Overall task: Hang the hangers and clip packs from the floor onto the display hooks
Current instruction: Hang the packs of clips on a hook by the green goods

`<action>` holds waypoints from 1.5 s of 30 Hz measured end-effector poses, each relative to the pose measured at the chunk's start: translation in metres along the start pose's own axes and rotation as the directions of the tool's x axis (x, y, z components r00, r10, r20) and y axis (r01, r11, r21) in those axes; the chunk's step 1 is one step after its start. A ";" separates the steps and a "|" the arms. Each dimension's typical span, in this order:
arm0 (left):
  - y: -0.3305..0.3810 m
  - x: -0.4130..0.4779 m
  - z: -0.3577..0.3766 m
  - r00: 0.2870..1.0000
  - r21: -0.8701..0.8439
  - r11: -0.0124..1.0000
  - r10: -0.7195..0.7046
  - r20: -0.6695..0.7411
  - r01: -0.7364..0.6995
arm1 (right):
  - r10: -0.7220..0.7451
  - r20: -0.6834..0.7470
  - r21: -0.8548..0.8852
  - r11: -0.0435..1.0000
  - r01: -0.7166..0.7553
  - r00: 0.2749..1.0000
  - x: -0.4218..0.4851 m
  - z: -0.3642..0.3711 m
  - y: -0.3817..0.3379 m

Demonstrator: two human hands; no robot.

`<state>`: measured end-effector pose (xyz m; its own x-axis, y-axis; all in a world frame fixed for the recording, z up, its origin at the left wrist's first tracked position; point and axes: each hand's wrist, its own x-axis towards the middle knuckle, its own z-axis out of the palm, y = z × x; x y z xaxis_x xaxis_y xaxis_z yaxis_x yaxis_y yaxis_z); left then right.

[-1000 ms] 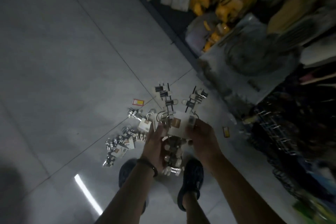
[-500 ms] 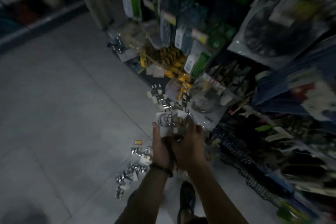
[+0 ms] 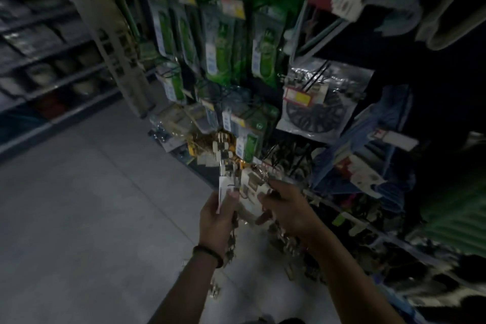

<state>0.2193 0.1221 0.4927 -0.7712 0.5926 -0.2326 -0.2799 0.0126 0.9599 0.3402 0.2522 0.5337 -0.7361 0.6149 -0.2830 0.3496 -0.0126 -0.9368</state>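
Holding the clip packs point(image 3: 244, 187) as one bundle, both hands are closed on the load. The left hand point(image 3: 217, 216) pinches a white backing card under its thumb. The right hand point(image 3: 286, 206) curls its fingers round the bundle from 3 o'clock. The bundle is at frame centre, clear of the floor point(image 3: 79, 218) and just short of the hanging goods at 12 o'clock.

Probable faults:
- Tangling. Several packs are gripped together and a string of clips point(image 3: 231, 242) dangles at 6 o'clock below the left hand. Pulling out one card is likely to drag its neighbours with it.
- Dropping. The cards look thin and smooth, and the metal makes them bottom-heavy. A loosened pinch would probably let packs slide out.
- Missed hook. The aisle is dim and the view blurred, so no free display hooks can be made out. The card's hole could pass beside the prong.
- Snagging. The dangling clips may catch on the crowded green packages point(image 3: 218, 42) at 12 o'clock or the bagged black disc point(image 3: 315, 110) at 2 o'clock.

Materials and shapes:
- Clips: small, bright, reflective metal on flat pale card.
- Green packages: long, glossy and narrow.
- Disc bag: crinkled clear film.
- Floor: matt grey tile with fine joints.
- Wristband point(image 3: 207, 255): dark, on the left wrist.
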 end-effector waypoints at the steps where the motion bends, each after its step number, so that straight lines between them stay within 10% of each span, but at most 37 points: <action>1: -0.001 -0.003 0.007 0.999 0.018 0.999 0.036 -0.010 -0.036 | -0.021 -0.016 -0.006 1.000 0.021 1.000 -0.002 -0.009 -0.002; 5: -0.006 -0.007 0.035 0.964 0.244 0.946 0.244 -0.108 -0.213 | -0.116 -0.056 -0.151 0.983 0.106 0.992 -0.012 -0.032 -0.020; 11: 0.002 0.029 0.036 0.839 0.657 0.587 0.528 0.133 -0.473 | -0.202 -0.366 -0.340 0.938 0.071 0.909 -0.008 -0.060 -0.044; 15: 0.023 0.037 0.048 0.996 0.134 0.988 0.085 -0.026 -0.081 | -0.163 -0.400 0.010 0.983 0.182 0.902 -0.006 -0.075 -0.060; 18: 0.032 0.050 0.063 0.960 -0.159 0.947 -0.270 0.079 0.279 | -0.251 -0.383 0.035 0.958 0.285 0.889 -0.006 -0.071 -0.063; 26: 0.073 0.056 0.088 0.955 -0.173 0.974 -0.090 0.282 0.143 | -0.286 -0.440 0.030 0.943 0.332 0.851 0.001 -0.050 -0.063; 30: 0.063 0.068 0.087 0.943 -0.219 0.958 -0.110 0.315 0.184 | -0.233 -0.616 -0.203 0.970 0.134 0.753 0.010 -0.051 -0.072; 35: 0.061 0.088 0.078 0.932 -0.108 0.974 -0.155 0.328 0.200 | -0.065 -0.716 0.044 0.990 0.137 0.695 0.035 -0.054 -0.073; 45: 0.034 0.108 0.040 0.882 -0.122 0.905 -0.354 0.311 0.407 | -0.162 -0.865 -0.114 0.985 0.130 0.475 0.056 -0.069 -0.106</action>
<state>0.1494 0.2183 0.5067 -0.4035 0.7685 -0.4966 -0.6369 0.1537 0.7554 0.3015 0.3422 0.6312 0.0953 0.9760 0.1959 0.3145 0.1572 -0.9361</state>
